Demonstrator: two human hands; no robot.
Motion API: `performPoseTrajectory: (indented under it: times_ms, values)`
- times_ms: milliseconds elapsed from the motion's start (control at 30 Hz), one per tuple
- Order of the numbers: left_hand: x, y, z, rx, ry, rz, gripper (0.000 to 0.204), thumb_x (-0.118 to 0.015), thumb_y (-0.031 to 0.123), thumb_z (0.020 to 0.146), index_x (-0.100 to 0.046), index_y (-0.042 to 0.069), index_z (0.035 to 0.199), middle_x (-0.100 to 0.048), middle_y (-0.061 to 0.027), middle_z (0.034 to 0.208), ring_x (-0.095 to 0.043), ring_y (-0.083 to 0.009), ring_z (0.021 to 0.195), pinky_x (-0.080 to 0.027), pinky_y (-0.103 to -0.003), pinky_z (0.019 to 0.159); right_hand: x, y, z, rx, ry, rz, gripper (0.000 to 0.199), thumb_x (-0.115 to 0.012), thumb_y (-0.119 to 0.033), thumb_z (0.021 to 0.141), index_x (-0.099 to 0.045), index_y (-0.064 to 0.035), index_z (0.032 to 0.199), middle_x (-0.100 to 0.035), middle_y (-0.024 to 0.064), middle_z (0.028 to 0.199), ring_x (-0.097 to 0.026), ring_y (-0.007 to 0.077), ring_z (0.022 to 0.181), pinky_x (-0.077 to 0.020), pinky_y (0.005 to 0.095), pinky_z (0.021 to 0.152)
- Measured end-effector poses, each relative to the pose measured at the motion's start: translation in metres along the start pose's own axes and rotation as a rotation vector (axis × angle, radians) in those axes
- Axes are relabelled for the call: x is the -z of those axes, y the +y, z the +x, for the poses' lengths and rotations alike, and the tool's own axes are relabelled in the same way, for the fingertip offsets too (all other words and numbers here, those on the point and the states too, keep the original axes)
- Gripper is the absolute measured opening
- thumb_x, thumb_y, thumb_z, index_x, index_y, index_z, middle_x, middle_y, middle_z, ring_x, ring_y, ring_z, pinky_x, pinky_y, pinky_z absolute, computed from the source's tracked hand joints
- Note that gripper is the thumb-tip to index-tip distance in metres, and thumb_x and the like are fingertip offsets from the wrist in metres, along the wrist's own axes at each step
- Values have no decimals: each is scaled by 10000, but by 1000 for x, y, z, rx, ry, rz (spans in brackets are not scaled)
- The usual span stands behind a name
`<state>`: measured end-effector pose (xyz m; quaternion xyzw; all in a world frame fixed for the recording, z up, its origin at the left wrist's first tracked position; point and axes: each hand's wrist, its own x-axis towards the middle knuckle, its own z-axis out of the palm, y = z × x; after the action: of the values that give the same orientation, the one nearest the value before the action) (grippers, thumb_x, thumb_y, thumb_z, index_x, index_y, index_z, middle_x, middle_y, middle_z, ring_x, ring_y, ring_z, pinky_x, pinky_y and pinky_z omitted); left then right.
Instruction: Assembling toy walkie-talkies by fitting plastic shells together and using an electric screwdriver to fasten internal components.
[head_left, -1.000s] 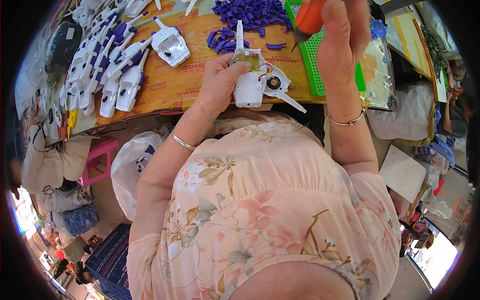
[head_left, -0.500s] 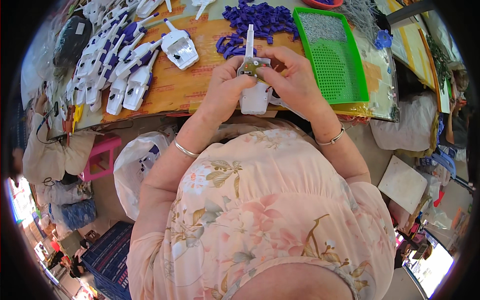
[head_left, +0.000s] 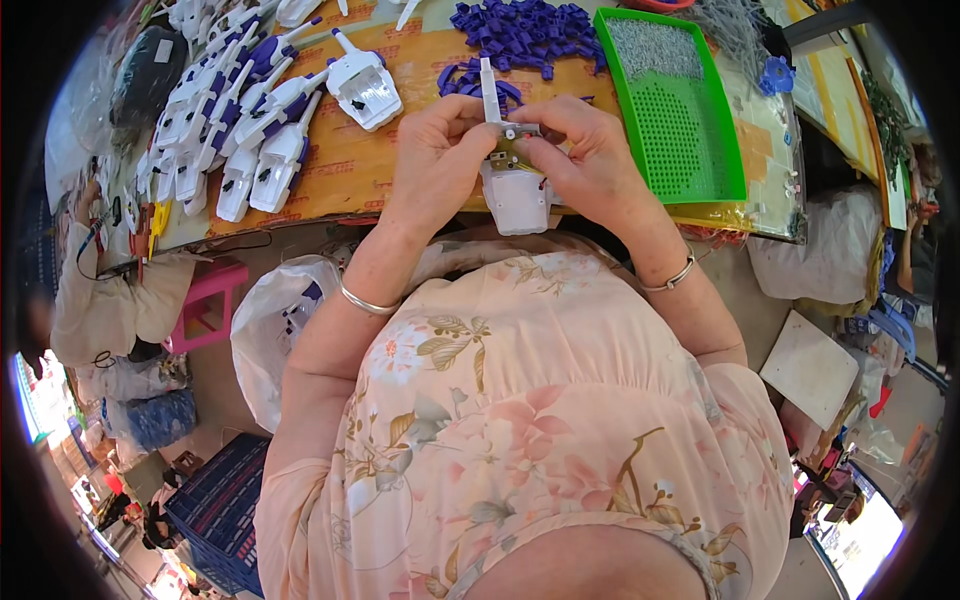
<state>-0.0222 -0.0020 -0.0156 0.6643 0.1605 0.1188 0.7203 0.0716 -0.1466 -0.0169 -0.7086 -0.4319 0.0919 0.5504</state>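
Near the table's front edge, a white plastic housing (head_left: 519,203) with a long narrow stem points away from me. My left hand (head_left: 440,160) grips it at the stem's base, fingers curled and thumb resting by a small green circuit board (head_left: 512,152) inside it. On the other side my right hand (head_left: 582,152) pinches the housing, its thumb pressed on the board's right edge. My fingers partly cover the board. Just beyond my hands lie curved purple plastic pieces (head_left: 462,80).
A heap of small purple parts (head_left: 535,38) sits at the back. To the right stands a green perforated tray (head_left: 738,165) holding small silver pieces (head_left: 655,48). Many white-and-purple housings (head_left: 205,120) are piled at left, with a single white housing (head_left: 365,92) beside them.
The housing's stem has tipped slightly to the left. My left thumb has moved up along the board, uncovering part of it. My right hand keeps nearly the same grip.
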Motion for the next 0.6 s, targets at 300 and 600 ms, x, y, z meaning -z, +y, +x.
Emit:
performPoseTrajectory:
  times_ms: [300, 600]
  values:
    - [5, -3, 0, 56, -3, -58, 100, -580, 28, 803, -638, -23, 865, -627, -27, 729, -554, -58, 638, -448, -199, 568, 5, 0, -1, 23, -98, -28, 162, -608, -11, 773, -637, -14, 933, -579, 82, 751, -545, 173, 687, -440, 281, 576]
    - [-1, 4, -2, 254, 33, -392, 138, -581, 94, 820, -656, -8, 876, -615, -22, 720, -543, -57, 643, -419, -194, 545, 3, 3, -3, -78, -115, 46, 154, -600, -32, 792, -635, 2, 939, -578, 76, 753, -555, 149, 685, -448, 264, 595]
